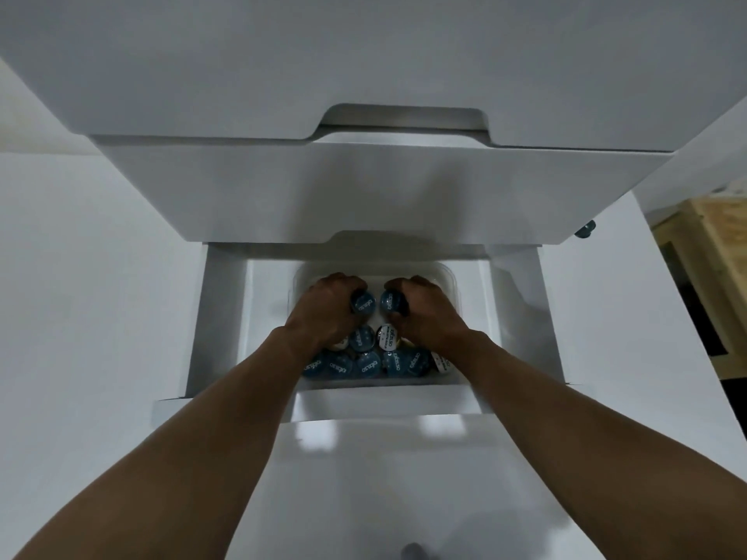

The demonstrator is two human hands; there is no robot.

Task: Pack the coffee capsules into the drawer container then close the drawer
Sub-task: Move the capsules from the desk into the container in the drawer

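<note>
Dim, cool light all round, everything washed grey-blue. The upper drawer fronts (364, 187) overhang and drop a soft shadow into the open drawer (226, 317), so the capsules (364, 363) sit in murk, their print only just readable. Two pale glare patches shine on the glossy panel (380, 478) below. The wide-angle bend is strong: straight cabinet edges splay outward towards the corners. The whole picture is soft and slightly smeared, and the wooden crate (711, 252) at the right edge is blurry.

Dim light on tall glossy white cabinet (364, 54), plain white surface (60, 256) at left, pale wooden frame (723, 224) at right.
</note>
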